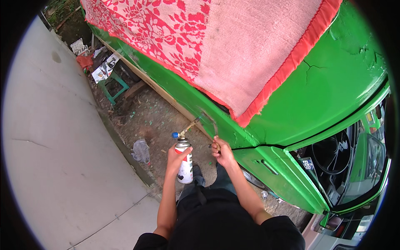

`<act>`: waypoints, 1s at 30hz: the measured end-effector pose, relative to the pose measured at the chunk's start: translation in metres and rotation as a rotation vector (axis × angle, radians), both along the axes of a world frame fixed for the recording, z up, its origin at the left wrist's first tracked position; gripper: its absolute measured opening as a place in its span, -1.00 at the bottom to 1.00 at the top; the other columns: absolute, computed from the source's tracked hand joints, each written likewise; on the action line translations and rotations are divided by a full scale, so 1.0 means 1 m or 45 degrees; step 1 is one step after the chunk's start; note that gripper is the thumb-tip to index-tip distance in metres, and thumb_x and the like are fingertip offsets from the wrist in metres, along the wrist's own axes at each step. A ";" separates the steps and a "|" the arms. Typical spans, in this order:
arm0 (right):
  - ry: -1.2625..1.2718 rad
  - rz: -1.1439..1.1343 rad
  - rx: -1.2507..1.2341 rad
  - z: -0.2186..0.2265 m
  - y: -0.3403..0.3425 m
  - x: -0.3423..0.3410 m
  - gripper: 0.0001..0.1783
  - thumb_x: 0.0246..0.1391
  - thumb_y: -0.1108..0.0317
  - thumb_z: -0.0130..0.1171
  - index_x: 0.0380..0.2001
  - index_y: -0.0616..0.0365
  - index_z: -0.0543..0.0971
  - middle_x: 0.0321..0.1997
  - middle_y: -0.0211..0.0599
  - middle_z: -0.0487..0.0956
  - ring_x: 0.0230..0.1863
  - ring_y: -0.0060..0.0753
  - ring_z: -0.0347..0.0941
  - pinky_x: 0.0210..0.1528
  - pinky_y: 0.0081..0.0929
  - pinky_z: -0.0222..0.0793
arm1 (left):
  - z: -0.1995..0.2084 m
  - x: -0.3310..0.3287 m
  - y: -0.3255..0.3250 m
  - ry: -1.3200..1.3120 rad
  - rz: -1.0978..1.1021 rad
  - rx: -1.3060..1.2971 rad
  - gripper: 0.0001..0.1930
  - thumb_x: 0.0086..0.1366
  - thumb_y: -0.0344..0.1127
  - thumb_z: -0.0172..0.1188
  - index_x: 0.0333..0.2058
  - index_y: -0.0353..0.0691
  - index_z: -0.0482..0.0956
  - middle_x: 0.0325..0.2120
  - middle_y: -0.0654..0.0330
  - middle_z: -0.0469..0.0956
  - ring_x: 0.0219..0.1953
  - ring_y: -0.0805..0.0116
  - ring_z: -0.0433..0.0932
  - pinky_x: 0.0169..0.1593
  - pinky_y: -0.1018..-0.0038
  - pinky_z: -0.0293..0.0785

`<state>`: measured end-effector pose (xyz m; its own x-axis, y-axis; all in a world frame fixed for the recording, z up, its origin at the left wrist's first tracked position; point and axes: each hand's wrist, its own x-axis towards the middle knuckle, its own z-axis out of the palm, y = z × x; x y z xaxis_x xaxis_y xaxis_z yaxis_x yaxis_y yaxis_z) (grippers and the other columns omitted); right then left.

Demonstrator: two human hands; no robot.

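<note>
Left hand (174,159) clasps torch canister (186,168); right hand (223,153) grips slim tool (216,136), extending forward.

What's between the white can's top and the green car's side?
A metal torch nozzle: in the head view it slants from the can toward the green side. Whether its tip touches is unclear.

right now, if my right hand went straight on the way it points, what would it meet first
Probably the glossy green vehicle side panel: your right hand points its slim, brown-handled tool that way. Depth is unclear, so contact is uncertain.
</note>
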<state>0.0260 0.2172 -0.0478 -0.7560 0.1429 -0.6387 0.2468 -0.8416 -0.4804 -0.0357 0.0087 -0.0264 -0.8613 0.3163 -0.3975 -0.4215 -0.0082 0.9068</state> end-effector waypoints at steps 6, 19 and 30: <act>0.049 0.038 -0.389 -0.005 0.003 -0.003 -0.81 0.33 0.21 0.09 -0.33 0.04 0.41 -0.60 -0.61 0.27 -0.73 -0.78 0.00 -0.76 -0.72 -0.19 | 0.003 0.000 0.010 -0.004 0.034 0.028 -0.64 0.09 -0.29 0.49 -0.20 -0.28 0.54 -0.40 0.24 0.62 -0.41 0.50 0.56 -0.32 0.50 0.49; 0.010 0.006 -0.288 0.006 -0.007 -0.046 -0.76 0.26 0.24 0.14 -0.46 -0.01 0.37 -0.69 -0.65 0.18 -0.79 -0.76 -0.11 -0.77 -0.65 -0.30 | 0.009 0.000 0.006 0.032 0.042 -0.041 -0.65 0.10 -0.29 0.48 -0.22 -0.29 0.56 -0.41 0.26 0.61 -0.41 0.53 0.54 -0.31 0.51 0.46; -0.123 -0.055 -0.474 -0.027 0.010 -0.089 -0.77 0.26 0.35 0.07 -0.50 -0.04 0.32 -0.70 -0.65 0.15 -0.81 -0.75 -0.12 -0.80 -0.63 -0.33 | 0.006 -0.008 -0.017 0.063 0.127 -0.097 -0.62 0.09 -0.29 0.49 -0.19 -0.31 0.55 -0.39 0.22 0.63 -0.41 0.50 0.57 -0.30 0.52 0.47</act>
<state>-0.0627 0.2274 -0.0746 -0.6882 -0.0816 -0.7209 0.2363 -0.9647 -0.1165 -0.0440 -0.0086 -0.0207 -0.9060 0.1988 -0.3737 -0.3771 0.0220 0.9259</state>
